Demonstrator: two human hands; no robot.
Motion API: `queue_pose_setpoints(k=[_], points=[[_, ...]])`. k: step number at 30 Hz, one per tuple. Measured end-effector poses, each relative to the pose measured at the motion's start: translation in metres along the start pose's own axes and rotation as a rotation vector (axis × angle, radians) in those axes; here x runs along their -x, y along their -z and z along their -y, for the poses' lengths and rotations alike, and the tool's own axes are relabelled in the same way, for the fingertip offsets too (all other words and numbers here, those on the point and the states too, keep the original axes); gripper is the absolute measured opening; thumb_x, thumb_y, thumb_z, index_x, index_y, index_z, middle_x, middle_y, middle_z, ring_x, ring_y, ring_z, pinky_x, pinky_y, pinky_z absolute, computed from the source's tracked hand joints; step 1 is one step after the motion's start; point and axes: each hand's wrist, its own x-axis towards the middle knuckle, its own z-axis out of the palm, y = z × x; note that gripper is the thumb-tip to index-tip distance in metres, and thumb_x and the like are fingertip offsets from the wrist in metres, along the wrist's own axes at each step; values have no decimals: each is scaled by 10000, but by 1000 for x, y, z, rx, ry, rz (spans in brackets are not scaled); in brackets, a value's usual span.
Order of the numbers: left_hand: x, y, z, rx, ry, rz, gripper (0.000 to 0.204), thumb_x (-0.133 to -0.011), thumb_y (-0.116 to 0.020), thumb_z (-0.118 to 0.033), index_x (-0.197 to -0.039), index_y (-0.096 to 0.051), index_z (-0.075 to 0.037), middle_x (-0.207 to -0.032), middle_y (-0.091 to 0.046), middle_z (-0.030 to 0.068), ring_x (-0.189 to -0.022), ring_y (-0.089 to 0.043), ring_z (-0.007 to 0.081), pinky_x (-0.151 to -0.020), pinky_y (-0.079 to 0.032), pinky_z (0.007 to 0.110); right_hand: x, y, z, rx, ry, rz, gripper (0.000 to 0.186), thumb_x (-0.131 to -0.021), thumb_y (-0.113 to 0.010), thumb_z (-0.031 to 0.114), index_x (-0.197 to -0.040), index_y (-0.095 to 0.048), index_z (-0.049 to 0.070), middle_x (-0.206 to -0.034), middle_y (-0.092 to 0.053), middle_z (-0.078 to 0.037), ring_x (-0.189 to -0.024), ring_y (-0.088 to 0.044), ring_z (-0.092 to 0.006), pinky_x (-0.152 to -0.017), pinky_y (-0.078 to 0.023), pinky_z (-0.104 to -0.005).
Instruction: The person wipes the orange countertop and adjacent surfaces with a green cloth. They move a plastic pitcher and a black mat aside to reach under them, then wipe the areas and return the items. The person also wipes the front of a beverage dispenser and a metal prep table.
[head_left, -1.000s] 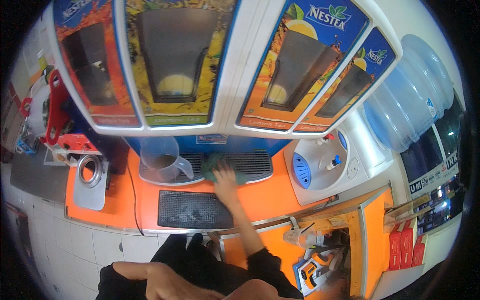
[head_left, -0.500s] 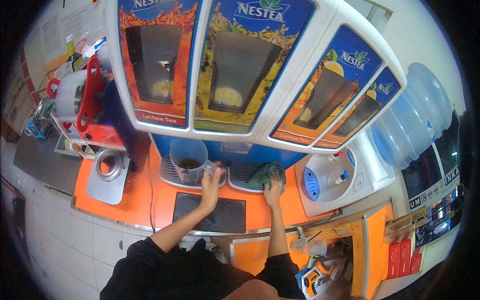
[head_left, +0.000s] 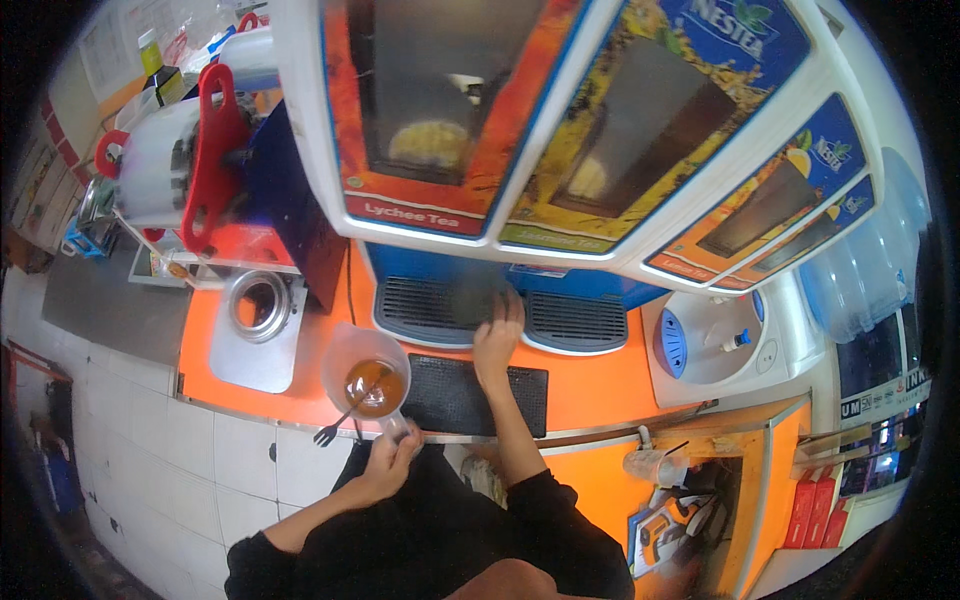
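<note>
Left hand [head_left: 393, 455] has its fingers wrapped round the handle of a clear pitcher [head_left: 343, 352], which is at 8 o'clock from the centre of view with amber liquid [head_left: 380, 392] inside. Right hand [head_left: 498, 337], near the centre, is over a dark cloth [head_left: 474, 302] on the left drip tray [head_left: 412, 310] — blur hides how tightly its fingers grasp. From that hand, the right drip tray [head_left: 580, 322] sits at 3 o'clock and a black mat [head_left: 450, 395] at about 7.

A spill looks the likeliest trouble: the pitcher is near the front edge of the orange counter [head_left: 600, 385], on a one-handed grip, and a rolling wrist could tip it. The cloth could also snag on the tray's slats — pushing hard might shift the tray.
</note>
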Motion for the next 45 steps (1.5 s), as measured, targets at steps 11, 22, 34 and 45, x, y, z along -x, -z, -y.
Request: queue_pose_setpoints(k=[11,22,34,45], points=[[41,121,-53,55,164,308,484,-1010,-370,-479,-804,-466,-51,-743,-460,34,-700,-457,158,-655,-405,301,23,-84,97,-64,196,432,437,-763,-554,50,-1185,-573,-62,-1357,-497,-227,-1245,-471,-405,-1050,-340,-534],[42,164,-65,99,181,407,473,-999,-410,-473,-822,-481,-40,-733,-485,40,-696,-476,162,-650,-413,299,23,-68,103,160,-23,430,485,-779,-586,139,-1231,-575,-36,-1315,-535,-223,-1242,-455,-402,-1078,-291,-525],[50,196,-60,112,217,436,473,-994,-428,-467,-836,-515,-30,-740,-519,46,-688,-510,167,-631,-428,298,35,-98,129,292,49,345,416,-786,-545,71,-1185,-558,-47,-1296,-483,-277,-1260,-409,-435,-1059,-304,-549],[49,208,-54,147,203,412,495,-991,-420,-483,-799,-494,-33,-705,-504,47,-664,-511,168,-627,-436,301,33,-83,137,267,70,473,551,-827,-552,187,-1325,-469,-32,-1359,-452,-239,-1282,-390,-426,-1091,-262,-558]])
